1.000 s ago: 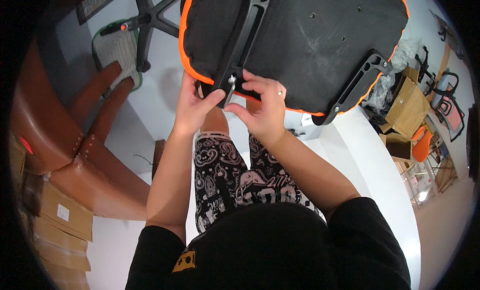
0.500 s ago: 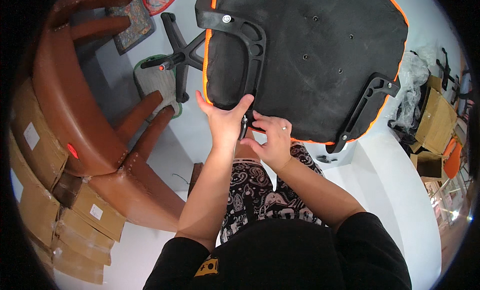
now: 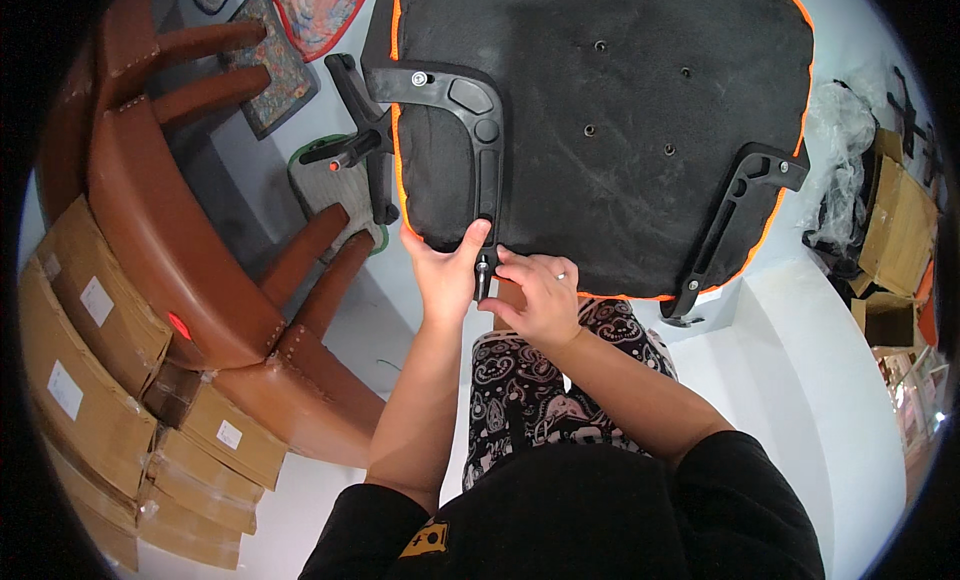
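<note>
An upside-down black chair seat (image 3: 560, 195) with orange piping stands before me. Two black armrests lie along its underside: the left armrest (image 3: 487, 170) and the right armrest (image 3: 725, 220), each with silver bolts. My left hand (image 3: 445, 280) grips the near end of the left armrest, thumb on top and fingers mostly hidden. A small shiny metal rod, apparently a hex key (image 3: 483, 282), sits at the bolt there. My right hand (image 3: 540, 295), wearing a ring, curls its fingers beside it, with the thumb at the key's lower end.
A black star-shaped chair base (image 3: 375, 145) lies on the floor beyond the seat's left side. Brown leather furniture (image 3: 190, 250) and flattened cardboard boxes (image 3: 100, 350) fill the left. At right are a curved white ledge (image 3: 790, 350), clear plastic wrap (image 3: 840, 150) and an open carton (image 3: 895, 215).
The seat and both hands sit slightly lower in view, and the surroundings have shifted with the head. The metal rod by the bolt now points straight toward me; earlier it was slightly slanted.
</note>
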Demonstrator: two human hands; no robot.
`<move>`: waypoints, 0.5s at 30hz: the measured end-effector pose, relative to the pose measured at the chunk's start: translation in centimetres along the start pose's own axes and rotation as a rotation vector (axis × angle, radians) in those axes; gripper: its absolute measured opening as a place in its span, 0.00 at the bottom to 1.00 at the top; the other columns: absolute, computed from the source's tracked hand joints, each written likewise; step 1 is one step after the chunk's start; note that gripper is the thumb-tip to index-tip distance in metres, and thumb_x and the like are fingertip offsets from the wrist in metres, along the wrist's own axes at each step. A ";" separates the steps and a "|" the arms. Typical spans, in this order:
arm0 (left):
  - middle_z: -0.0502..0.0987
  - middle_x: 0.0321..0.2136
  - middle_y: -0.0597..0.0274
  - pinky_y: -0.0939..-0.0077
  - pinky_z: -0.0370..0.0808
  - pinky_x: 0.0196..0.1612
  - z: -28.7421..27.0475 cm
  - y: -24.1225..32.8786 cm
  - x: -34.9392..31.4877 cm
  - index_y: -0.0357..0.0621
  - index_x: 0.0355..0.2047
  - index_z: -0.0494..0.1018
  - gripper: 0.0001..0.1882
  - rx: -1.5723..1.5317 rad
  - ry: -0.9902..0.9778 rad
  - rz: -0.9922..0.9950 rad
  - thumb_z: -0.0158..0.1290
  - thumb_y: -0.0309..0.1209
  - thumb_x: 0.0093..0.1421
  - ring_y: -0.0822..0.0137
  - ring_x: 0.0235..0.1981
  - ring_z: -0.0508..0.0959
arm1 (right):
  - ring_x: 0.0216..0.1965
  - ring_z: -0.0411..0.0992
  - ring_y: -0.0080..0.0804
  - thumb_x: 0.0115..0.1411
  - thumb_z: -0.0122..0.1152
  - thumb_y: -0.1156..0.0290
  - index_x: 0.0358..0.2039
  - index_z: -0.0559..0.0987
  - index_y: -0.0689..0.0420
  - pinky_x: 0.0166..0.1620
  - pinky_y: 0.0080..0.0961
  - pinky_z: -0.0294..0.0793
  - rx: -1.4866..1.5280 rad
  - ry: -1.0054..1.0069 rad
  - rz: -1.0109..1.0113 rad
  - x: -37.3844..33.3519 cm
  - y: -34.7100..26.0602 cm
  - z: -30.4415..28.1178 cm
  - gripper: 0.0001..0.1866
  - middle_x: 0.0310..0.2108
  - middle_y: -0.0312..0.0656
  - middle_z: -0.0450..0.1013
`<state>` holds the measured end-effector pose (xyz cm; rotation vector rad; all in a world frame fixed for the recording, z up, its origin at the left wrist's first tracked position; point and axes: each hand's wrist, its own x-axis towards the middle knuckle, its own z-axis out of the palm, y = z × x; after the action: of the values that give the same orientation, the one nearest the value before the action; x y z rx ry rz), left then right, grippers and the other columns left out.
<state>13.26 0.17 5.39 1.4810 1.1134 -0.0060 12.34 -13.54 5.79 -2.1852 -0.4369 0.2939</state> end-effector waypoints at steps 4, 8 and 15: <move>0.64 0.51 0.47 0.69 0.65 0.54 -0.2 0.2 0.0 0.30 0.53 0.54 0.40 0.013 -0.012 -0.019 0.67 0.33 0.48 0.61 0.51 0.67 | 0.41 0.70 0.28 0.36 0.72 0.55 0.40 0.74 0.47 0.46 0.31 0.60 0.018 -0.013 -0.003 -0.1 0.0 0.0 0.28 0.47 0.31 0.74; 0.65 0.52 0.41 0.66 0.61 0.58 -0.5 0.8 0.5 0.27 0.57 0.52 0.48 0.355 0.050 0.135 0.67 0.39 0.46 0.55 0.53 0.67 | 0.41 0.70 0.28 0.37 0.71 0.55 0.41 0.73 0.47 0.46 0.32 0.60 0.031 0.001 -0.009 0.1 0.1 0.1 0.29 0.48 0.31 0.74; 0.55 0.56 0.23 0.56 0.61 0.59 4.2 9.4 6.5 0.19 0.58 0.46 0.66 0.698 -0.011 0.353 0.70 0.53 0.32 0.38 0.58 0.62 | 0.41 0.69 0.29 0.39 0.71 0.55 0.42 0.72 0.48 0.46 0.32 0.61 0.024 -0.043 -0.019 -0.1 0.0 -0.5 0.29 0.49 0.31 0.72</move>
<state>25.02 2.59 7.65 2.2838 0.8583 -0.1719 12.43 -13.87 6.09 -2.1534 -0.4750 0.3347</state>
